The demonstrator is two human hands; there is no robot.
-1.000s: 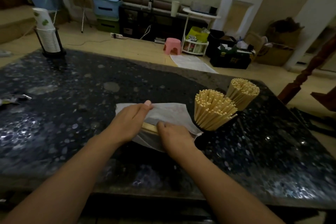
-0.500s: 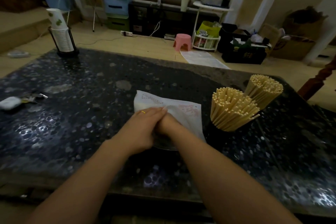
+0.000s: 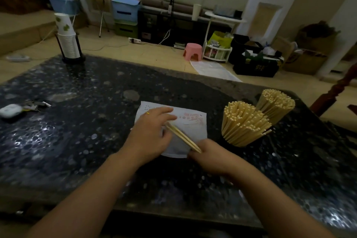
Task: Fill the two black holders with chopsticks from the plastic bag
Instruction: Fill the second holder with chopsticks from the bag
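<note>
Pale wooden chopsticks (image 3: 182,137) stick out of the right hand (image 3: 209,155), which grips their near ends. The left hand (image 3: 152,133) lies flat-fingered on the plastic bag (image 3: 193,121), touching the sticks' far ends. Just right of the right hand stands a black holder (image 3: 269,131) packed with chopsticks, a second packed bundle (image 3: 275,105) close behind. All rest on the dark table (image 3: 77,131).
</note>
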